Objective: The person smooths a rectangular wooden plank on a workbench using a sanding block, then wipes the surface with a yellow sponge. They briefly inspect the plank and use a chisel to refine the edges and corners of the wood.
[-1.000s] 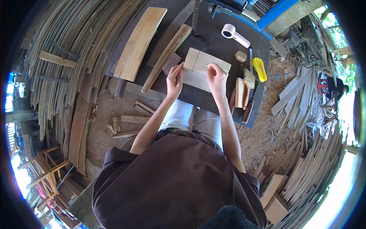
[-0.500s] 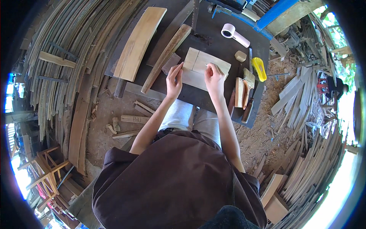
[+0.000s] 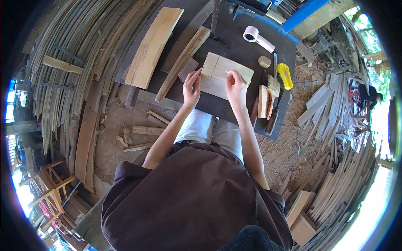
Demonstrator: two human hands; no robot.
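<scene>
A pale wooden board [image 3: 222, 66], marked with dark lines, lies flat on the dark tabletop in front of me. At its left edge my left hand [image 3: 191, 89] is closed in a pinch. A tiny dark tip shows at those fingertips, too small to name. Over the board's right part, the fingers of my right hand [image 3: 236, 88] are pinched together. Something small and whitish peeks out between them; its kind is unclear. A dark brown wood block [image 3: 188, 69] lies just beyond my left hand, partly covered by it.
Right of the board are a small wood block [image 3: 264, 62], a brush [image 3: 273, 86], a wooden-bodied tool [image 3: 263, 101] and a yellow holder [image 3: 284, 76]. A pink handheld fan [image 3: 258, 38] lies farther back. Long planks [image 3: 154, 49] cover the left side. Stacked timber [image 3: 67, 71] surrounds the table.
Very little differs. My right hand has shifted slightly to the right over the board; my left hand stays in place.
</scene>
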